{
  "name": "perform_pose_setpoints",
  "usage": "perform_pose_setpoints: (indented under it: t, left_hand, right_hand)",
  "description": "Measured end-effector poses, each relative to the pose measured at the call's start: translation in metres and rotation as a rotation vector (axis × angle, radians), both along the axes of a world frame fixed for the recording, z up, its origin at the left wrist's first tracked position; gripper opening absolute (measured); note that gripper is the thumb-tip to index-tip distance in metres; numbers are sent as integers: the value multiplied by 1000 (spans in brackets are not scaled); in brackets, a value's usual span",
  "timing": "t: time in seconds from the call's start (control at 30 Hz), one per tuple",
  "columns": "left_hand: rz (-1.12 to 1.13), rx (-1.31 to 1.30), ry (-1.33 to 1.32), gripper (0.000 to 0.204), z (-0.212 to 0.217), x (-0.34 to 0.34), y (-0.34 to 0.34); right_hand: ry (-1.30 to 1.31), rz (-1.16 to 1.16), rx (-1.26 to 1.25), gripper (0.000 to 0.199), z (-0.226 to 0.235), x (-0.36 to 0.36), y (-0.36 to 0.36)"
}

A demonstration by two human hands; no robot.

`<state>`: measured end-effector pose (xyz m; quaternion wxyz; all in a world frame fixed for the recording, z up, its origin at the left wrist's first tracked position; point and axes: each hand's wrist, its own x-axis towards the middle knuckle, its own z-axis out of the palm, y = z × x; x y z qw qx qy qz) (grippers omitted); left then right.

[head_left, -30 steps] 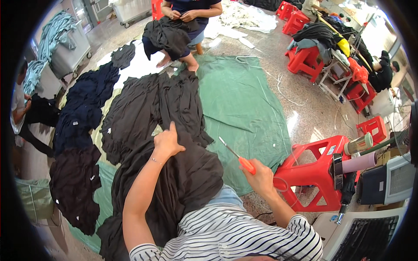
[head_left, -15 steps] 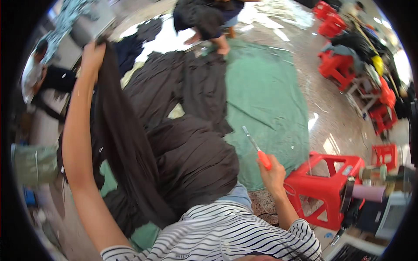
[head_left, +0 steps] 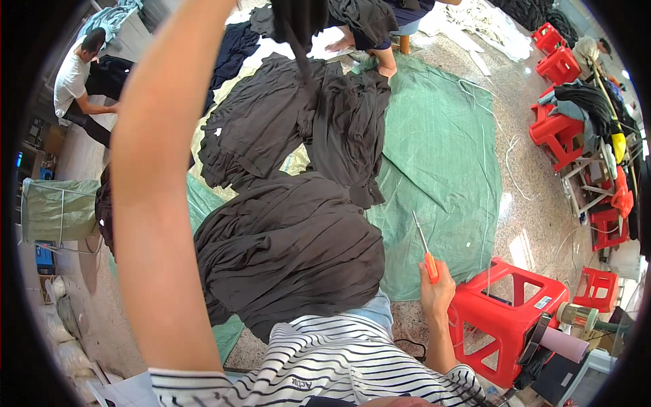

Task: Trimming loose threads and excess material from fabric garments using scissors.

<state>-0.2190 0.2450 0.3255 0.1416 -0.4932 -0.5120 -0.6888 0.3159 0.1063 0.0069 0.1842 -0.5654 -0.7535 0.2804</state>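
My right hand is closed around the orange handle of a tool with a slim metal shaft, its tip pointing up and away over the green sheet. Bunched dark cloth lies across my lap. My left arm reaches far forward and leaves the picture at the top, so its hand is out of sight. A dark garment hangs in the air at the top edge; what supports it is hidden. Beyond my lap, dark garments lie spread on the floor sheet.
A red plastic stool stands close on my right, with a pink roll beside it. Across from me sits a person, one hand on the sheet. Another person bends at far left. A green sack stands left; red stools line the right.
My left hand, which gripped a long dark garment at the upper left, has swung forward out of view. That cloth left my left side. My right hand still holds the tool.
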Motion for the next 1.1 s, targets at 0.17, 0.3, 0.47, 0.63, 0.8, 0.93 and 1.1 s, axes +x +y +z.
perform_pose_setpoints:
  t: [0.17,0.3,0.47,0.63,0.8,0.93,1.1]
  left_hand:
    - [44,-421,-296,22,-179,44,-43]
    - [3,-605,-197,14,-311,99,-95]
    - [-582,-1171,40,13,-358,176,-141]
    - [-490,-1116,191,10,-327,213,-214]
    - [-79,-1060,449,56,-299,244,-288]
    - [269,-1158,208,59,-323,234,-330]
    - [554,-1207,299,53,-333,220,-373]
  right_hand:
    - [34,16,36,24,-9,-7,1]
    - [39,71,2,27,-13,-16,5]
    - [75,84,116,32,-10,1,-4]
    - [19,120,22,32,-39,-21,-23]
    - [114,206,22,32,-28,-32,-35]
    - [72,321,43,38,-24,-40,-32]
    - [63,346,89,41,-17,-50,-34]
